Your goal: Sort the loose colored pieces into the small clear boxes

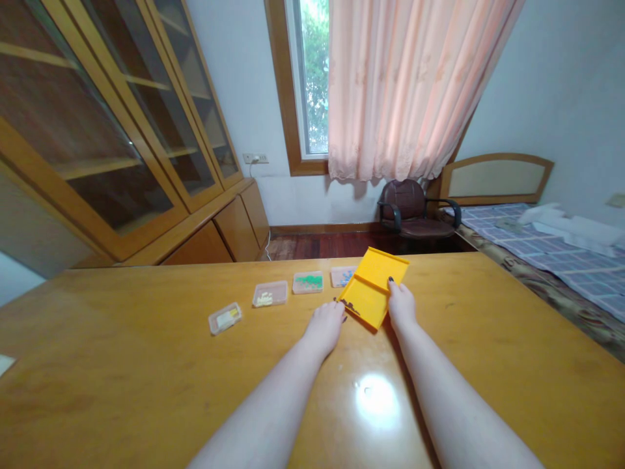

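Note:
A yellow hinged case (368, 303) is spread open and tilted above the wooden table. Small dark pieces (350, 307) lie along the lower left edge of its near half. My right hand (403, 306) grips the case's right side near the hinge, thumb on the inside. At the left corner my left hand (326, 326) is closed on the edge, its fingers curled and partly hidden. Just behind the case, a clear box (336, 279) with blue pieces is partly covered by it. Left of that stands a clear box (295, 290) holding green pieces.
Further left on the table (146, 365) are a clear box (280, 299) with cream pieces and another box (213, 329) with white and yellow contents. A dark red armchair (404, 198) stands beyond the table, a bed (537, 254) to the right, a glass-fronted cabinet (180, 208) to the left.

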Available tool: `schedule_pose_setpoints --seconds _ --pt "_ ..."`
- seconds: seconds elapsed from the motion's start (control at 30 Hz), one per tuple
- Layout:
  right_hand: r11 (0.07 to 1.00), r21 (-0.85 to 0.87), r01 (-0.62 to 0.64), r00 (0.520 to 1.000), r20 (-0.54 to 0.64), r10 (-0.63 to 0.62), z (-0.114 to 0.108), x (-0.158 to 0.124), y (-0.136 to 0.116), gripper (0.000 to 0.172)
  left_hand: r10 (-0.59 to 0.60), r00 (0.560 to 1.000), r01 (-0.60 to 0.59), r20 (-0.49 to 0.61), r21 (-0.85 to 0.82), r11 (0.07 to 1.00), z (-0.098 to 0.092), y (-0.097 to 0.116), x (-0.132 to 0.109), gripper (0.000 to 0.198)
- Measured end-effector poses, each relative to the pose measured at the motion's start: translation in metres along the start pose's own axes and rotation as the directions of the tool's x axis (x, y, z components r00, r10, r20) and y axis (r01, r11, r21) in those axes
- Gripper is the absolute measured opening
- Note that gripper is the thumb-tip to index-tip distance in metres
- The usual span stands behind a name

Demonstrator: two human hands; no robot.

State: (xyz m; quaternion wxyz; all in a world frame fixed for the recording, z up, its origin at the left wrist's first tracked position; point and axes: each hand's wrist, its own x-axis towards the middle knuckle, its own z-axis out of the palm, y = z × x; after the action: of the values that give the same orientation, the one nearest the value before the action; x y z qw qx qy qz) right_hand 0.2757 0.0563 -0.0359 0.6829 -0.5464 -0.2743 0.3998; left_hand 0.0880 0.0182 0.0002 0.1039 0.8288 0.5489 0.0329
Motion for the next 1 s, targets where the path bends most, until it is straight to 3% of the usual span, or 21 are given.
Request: schedule_pose_setpoints --seconds 0.1,0.2,0.33,0.5,0.63,0.73,1.0 --pt "1.000 0.002 0.001 1.000 -0.002 -0.001 0.0001 0.0008 0.0006 0.029 -0.003 0.997 0.004 -0.080 0.013 1.000 -0.0019 0.0034 -0.0033 0.017" --pt "1.000 0.007 -0.012 1.000 -0.006 0.012 -0.0006 0.0029 0.0026 0.033 -0.171 0.972 0.186 -0.162 0.078 0.980 -0.0018 0.0041 -0.0070 0.028" --pt "1.000 -0.018 0.001 1.000 -0.011 -0.001 -0.0013 0.0047 0.0041 0.035 -0.312 0.943 0.325 -0.113 0.117 0.939 -0.0008 0.0017 -0.0087 0.038" --pt "1.000 -0.004 -0.006 1.000 -0.009 0.006 -0.0005 0.0030 0.0012 0.032 -0.239 0.971 0.239 -0.011 0.127 0.963 -0.0003 0.0025 -0.0065 0.031" --pt "1.000 -0.012 0.002 1.000 -0.016 -0.002 -0.0008 0.0032 0.0031 0.034 -0.160 0.987 0.159 -0.007 0.144 0.977 0.0006 0.0055 -0.0068 0.036" --pt "1.000 -0.020 0.014 1.000 -0.018 -0.014 -0.0012 0.0039 0.0054 0.033 -0.141 0.990 0.142 -0.017 0.148 0.979 -0.0005 0.0066 -0.0081 0.043" --pt "1.000 -0.016 0.013 1.000 -0.012 -0.013 -0.0008 0.0019 0.0039 0.033 -0.145 0.989 0.137 0.040 0.157 0.978 -0.0043 0.0045 -0.0060 0.030"
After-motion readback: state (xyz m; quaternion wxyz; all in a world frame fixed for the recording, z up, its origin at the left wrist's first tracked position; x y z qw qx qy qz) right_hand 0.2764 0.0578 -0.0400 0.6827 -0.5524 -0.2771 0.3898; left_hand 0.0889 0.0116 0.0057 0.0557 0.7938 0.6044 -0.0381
